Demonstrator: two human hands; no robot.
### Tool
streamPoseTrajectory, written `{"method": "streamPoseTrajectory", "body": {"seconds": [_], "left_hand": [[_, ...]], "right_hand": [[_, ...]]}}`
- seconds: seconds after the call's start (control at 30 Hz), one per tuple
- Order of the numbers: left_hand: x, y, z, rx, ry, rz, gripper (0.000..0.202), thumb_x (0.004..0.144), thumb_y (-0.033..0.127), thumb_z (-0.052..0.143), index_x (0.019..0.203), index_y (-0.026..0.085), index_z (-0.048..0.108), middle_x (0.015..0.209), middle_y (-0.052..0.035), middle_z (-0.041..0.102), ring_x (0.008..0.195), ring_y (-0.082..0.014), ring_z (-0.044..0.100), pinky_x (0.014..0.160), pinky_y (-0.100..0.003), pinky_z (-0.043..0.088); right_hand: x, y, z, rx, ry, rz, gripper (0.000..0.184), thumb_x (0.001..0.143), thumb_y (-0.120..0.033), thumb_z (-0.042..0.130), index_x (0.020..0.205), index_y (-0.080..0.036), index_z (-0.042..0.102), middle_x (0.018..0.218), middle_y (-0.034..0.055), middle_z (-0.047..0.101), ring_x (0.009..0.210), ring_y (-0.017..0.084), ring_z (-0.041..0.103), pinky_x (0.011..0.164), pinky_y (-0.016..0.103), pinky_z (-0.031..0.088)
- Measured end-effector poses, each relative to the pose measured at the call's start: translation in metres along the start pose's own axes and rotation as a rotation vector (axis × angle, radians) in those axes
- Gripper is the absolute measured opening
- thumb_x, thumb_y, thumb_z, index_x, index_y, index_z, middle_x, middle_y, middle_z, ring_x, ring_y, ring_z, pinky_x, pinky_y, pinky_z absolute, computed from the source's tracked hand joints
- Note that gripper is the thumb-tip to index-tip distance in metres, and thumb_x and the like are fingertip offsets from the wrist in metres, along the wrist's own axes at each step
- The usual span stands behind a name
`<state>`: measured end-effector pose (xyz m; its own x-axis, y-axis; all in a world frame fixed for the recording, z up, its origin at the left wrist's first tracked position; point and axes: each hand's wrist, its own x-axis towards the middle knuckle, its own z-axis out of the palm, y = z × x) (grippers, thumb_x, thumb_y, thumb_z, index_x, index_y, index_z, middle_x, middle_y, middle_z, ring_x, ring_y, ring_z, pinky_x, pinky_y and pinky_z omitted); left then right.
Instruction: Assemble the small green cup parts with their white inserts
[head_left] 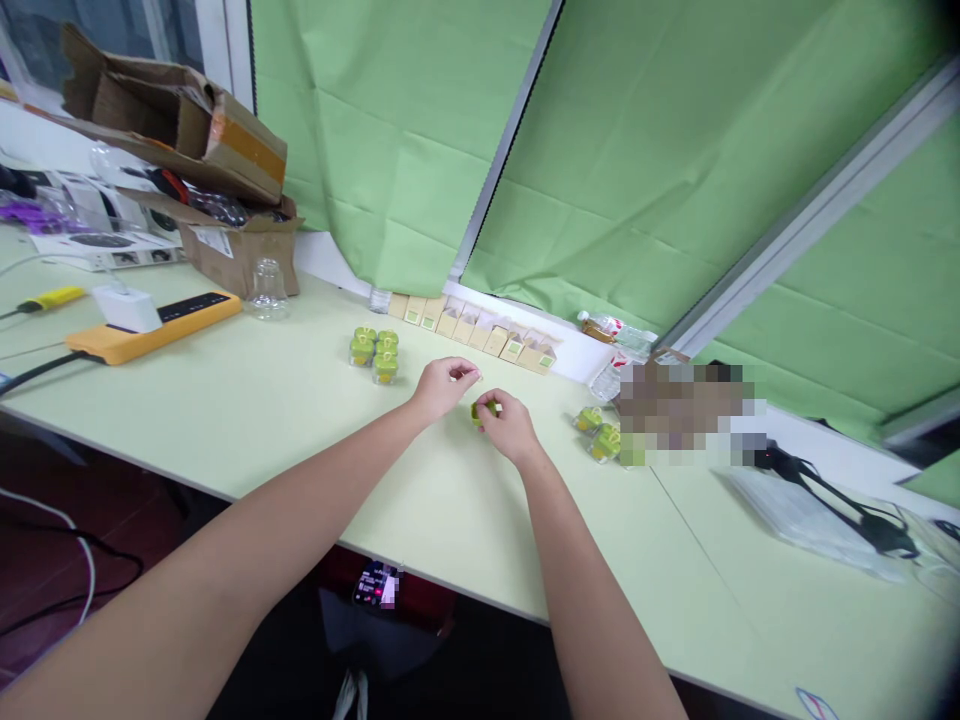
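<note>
My right hand [511, 425] grips a small green lid [475, 412] over the middle of the table; whether a clear tub hangs beneath it is hidden by my fingers. Just left of it, my left hand [444, 390] is closed in a pinch, thumb against fingertips, and a tiny pale bit may show at the tips. To the left stands a group of small clear tubs with green lids [375, 352] and something yellow inside. More of these green-lidded tubs [604, 438] stand right of my right hand.
Small tan cartons [480, 328] line the table's back edge, with plastic bottles [616, 332] to their right. At left are an orange power strip [157, 328], a clear jar [268, 290] and cardboard boxes [240, 245]. A phone [375, 583] lies below the front edge.
</note>
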<state>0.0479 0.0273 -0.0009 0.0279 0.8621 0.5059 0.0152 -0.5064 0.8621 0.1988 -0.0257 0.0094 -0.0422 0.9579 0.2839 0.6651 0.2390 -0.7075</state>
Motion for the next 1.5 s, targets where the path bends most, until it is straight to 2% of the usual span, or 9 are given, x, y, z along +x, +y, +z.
{"method": "streamPoseTrajectory", "body": {"seconds": [0.37,0.6,0.73,0.83,0.97,1.07,1.17,1.37,1.5], "left_hand": [[0.0,-0.004,0.002,0.023,0.008,-0.011,0.013,0.075,0.029,0.068,0.08,0.017,0.069,0.08,-0.0039,0.07,0.073,-0.0139,0.062,0.072,-0.027,0.049],[-0.003,-0.003,0.0,0.097,0.041,-0.025,0.011,0.077,0.029,0.065,0.082,0.019,0.066,0.08,-0.0025,0.068,0.073,-0.0141,0.062,0.071,-0.027,0.049],[-0.002,-0.005,0.001,0.066,0.058,-0.036,0.011,0.074,0.027,0.066,0.081,0.019,0.064,0.078,-0.0017,0.065,0.071,-0.0134,0.061,0.069,-0.026,0.049],[-0.002,-0.009,0.004,0.007,0.04,-0.045,0.011,0.074,0.026,0.065,0.081,0.019,0.062,0.078,-0.0014,0.064,0.071,-0.0133,0.062,0.067,-0.025,0.049],[-0.001,-0.012,0.007,-0.036,0.007,-0.052,0.01,0.075,0.026,0.063,0.081,0.019,0.06,0.077,-0.001,0.064,0.068,-0.013,0.063,0.065,-0.025,0.048],[-0.002,-0.011,0.007,-0.034,0.005,-0.058,0.011,0.075,0.027,0.064,0.08,0.018,0.06,0.076,-0.0011,0.063,0.067,-0.0126,0.062,0.065,-0.025,0.048],[-0.004,-0.006,0.006,-0.021,0.003,-0.052,0.014,0.074,0.028,0.067,0.08,0.017,0.061,0.076,-0.001,0.063,0.067,-0.0117,0.059,0.066,-0.025,0.048],[-0.007,-0.001,0.007,-0.026,-0.029,-0.02,0.022,0.071,0.033,0.072,0.083,0.017,0.062,0.076,-0.0006,0.061,0.069,-0.0115,0.057,0.067,-0.025,0.048],[-0.008,0.001,0.008,-0.015,-0.046,-0.019,0.023,0.071,0.034,0.073,0.082,0.017,0.062,0.074,0.0003,0.06,0.066,-0.0109,0.056,0.065,-0.025,0.048]], "right_hand": [[-0.004,0.002,0.005,-0.05,-0.138,0.053,0.016,0.081,-0.032,0.059,0.094,-0.025,0.065,0.103,0.0038,0.07,0.052,0.012,0.062,0.061,0.031,0.051],[-0.005,0.0,-0.003,-0.404,0.046,-0.102,0.021,0.085,-0.036,0.059,0.099,-0.023,0.067,0.097,0.0091,0.069,0.085,0.023,0.064,0.078,0.036,0.047],[-0.001,0.001,-0.004,-0.311,0.112,-0.122,0.027,0.086,-0.019,0.047,0.096,-0.024,0.071,0.099,0.0079,0.069,0.092,0.022,0.064,0.088,0.038,0.047],[0.001,0.0,-0.003,-0.143,0.198,-0.106,0.035,0.075,-0.009,0.04,0.072,-0.024,0.072,0.11,0.0054,0.068,0.105,0.021,0.062,0.096,0.036,0.045],[0.002,-0.001,-0.01,0.068,0.334,0.141,0.024,0.065,-0.013,0.041,0.055,-0.021,0.061,0.075,0.0039,0.068,0.075,0.02,0.065,0.071,0.032,0.051],[0.005,0.001,-0.019,0.141,0.473,0.256,0.015,0.062,-0.017,0.043,0.058,-0.021,0.057,0.054,-0.0001,0.055,0.054,0.017,0.054,0.052,0.027,0.042],[0.006,0.001,-0.021,0.201,0.499,0.249,0.01,0.061,-0.019,0.045,0.06,-0.021,0.054,0.053,-0.0016,0.051,0.05,0.014,0.047,0.046,0.025,0.035],[0.006,-0.009,-0.006,0.454,0.267,0.304,0.017,0.067,-0.027,0.046,0.077,-0.021,0.059,0.075,0.0007,0.063,0.056,0.013,0.056,0.043,0.023,0.037],[0.007,-0.009,-0.004,0.429,0.311,0.276,0.018,0.073,-0.031,0.048,0.081,-0.021,0.061,0.073,0.0008,0.062,0.057,0.012,0.054,0.046,0.023,0.039]]}}
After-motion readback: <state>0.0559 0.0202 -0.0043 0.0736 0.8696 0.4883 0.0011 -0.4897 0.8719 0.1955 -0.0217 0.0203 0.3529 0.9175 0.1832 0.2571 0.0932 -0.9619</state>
